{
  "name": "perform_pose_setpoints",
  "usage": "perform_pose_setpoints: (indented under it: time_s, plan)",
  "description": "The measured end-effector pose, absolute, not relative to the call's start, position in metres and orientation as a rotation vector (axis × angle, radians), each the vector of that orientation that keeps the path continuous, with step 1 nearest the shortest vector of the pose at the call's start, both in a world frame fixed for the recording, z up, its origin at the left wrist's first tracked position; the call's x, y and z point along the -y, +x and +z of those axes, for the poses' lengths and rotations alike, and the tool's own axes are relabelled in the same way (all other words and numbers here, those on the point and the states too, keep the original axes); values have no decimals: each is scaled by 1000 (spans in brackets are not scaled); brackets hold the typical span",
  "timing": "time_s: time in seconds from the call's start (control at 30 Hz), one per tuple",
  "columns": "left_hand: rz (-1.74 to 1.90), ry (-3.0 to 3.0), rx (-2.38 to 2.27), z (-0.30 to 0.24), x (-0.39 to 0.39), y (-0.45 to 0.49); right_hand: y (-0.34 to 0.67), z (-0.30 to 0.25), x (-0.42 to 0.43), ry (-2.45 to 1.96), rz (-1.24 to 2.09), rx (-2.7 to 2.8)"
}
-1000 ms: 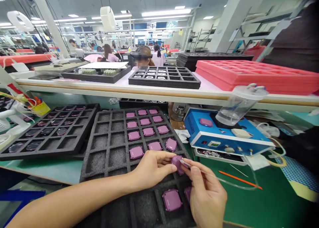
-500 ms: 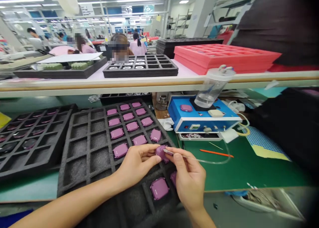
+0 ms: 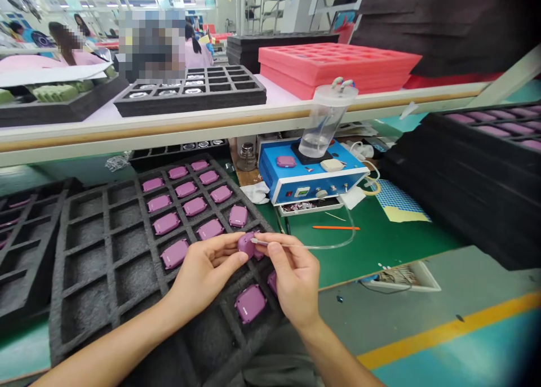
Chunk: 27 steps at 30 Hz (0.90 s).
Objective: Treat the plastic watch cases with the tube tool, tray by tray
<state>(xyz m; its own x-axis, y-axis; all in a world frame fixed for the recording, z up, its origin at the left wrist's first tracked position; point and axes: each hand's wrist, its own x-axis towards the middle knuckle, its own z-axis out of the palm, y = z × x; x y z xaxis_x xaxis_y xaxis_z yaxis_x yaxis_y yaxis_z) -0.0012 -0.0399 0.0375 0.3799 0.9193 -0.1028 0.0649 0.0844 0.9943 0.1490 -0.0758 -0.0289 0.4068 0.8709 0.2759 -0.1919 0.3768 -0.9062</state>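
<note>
Purple casing (image 3: pixel 246 244) location? — E1

Pinched at the fingertips of the left hand (image 3: pixel 203 271), just above the near part of the black foam tray (image 3: pixel 105 246) on the table. The right hand (image 3: pixel 293 277) is closed pen-style on a thin nozzle (image 3: pixel 262 241), tip touching the casing's side. Clear tube (image 3: pixel 338 245) curves off toward the blue unit (image 3: pixel 296 187). — E2

Technique notes? — E1

Judgement only: left hand grips by the edges, so the worked face is clear. Right hand braces against the left for a steady tip and light contact. Tube wants slack; it lies near the orange stick (image 3: pixel 336 227) and could snag. Other casings (image 3: pixel 250 302) sit in pockets directly below, so a slip would land on them. — E2
</note>
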Motion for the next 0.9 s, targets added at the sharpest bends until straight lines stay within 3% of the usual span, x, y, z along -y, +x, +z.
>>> perform_pose_setpoints:
  time_s: [0.9]
  plan:
    - [850, 1374, -982, 30, 40, -2, 150, -36, 78, -919, 831, 887]
